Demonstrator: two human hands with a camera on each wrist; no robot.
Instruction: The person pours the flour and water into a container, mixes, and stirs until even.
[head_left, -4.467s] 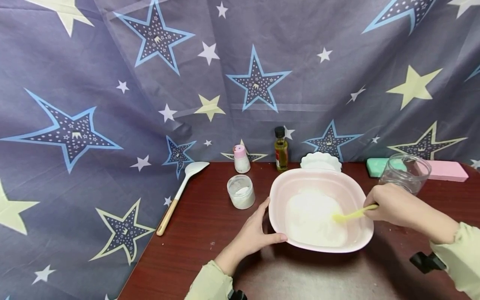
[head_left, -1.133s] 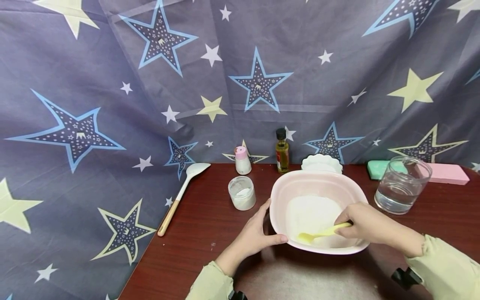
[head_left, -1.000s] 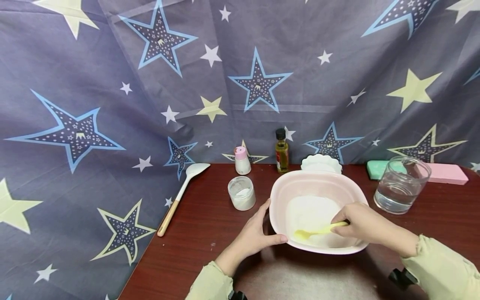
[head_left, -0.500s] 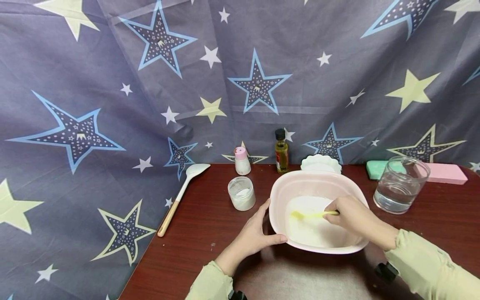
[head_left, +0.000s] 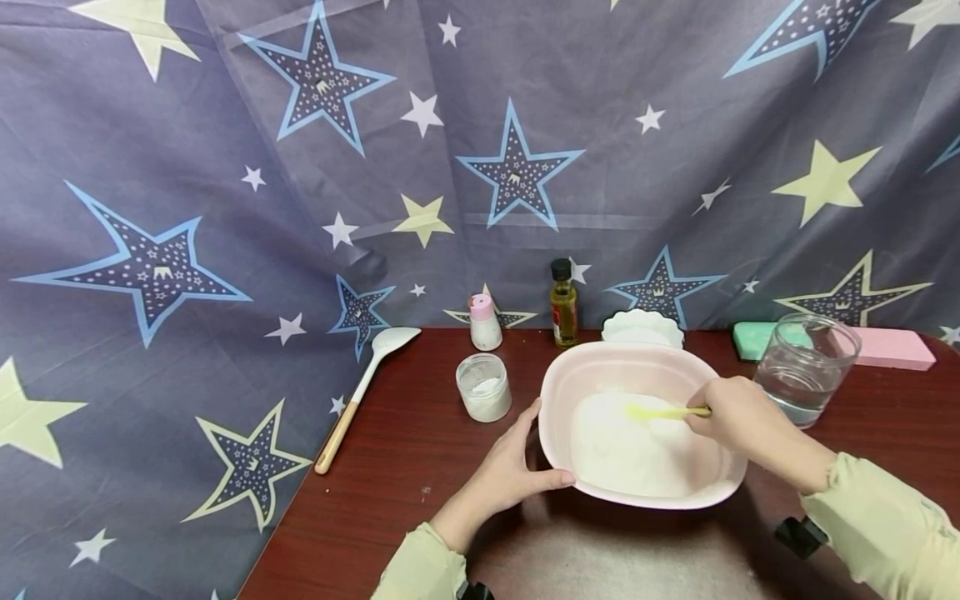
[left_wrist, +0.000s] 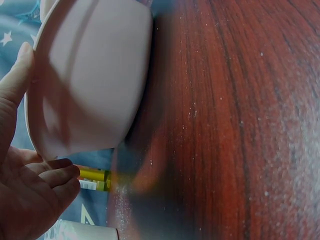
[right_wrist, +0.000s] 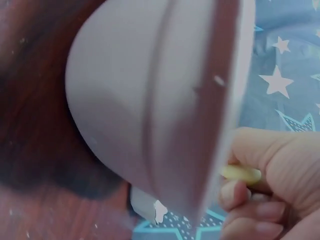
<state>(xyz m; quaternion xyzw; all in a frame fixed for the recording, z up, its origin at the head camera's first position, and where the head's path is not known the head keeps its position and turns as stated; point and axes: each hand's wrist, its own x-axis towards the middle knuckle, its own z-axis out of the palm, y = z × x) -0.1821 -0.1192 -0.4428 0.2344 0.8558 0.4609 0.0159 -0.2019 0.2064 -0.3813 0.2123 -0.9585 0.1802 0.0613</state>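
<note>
A pink bowl (head_left: 558,367) with a white, flour-like mass (head_left: 630,458) in it stands on the table in the head view. My left hand (head_left: 510,467) holds the bowl's left side, thumb on the front rim and fingers along the side. In the left wrist view, the left hand (left_wrist: 30,185) has its fingertips against the bowl wall (left_wrist: 100,75). My right hand (head_left: 750,421) reaches over the right rim and grips a yellow spoon (head_left: 667,412), its head in the white mass. The right wrist view shows the spoon handle (right_wrist: 241,174) between thumb and fingers.
Behind the bowl stand an oil bottle (head_left: 563,304) and a white scalloped dish (head_left: 642,325). Left are a jar of white powder (head_left: 483,392), a pink-capped shaker (head_left: 484,323) and a ladle (head_left: 360,396). Right are a glass of water (head_left: 802,375), a green block (head_left: 752,340) and a pink block (head_left: 896,347).
My right hand sweeps the spoon around inside the bowl, from the front left half a second or more ago to back and right now. The left hand stays put on the bowl.
</note>
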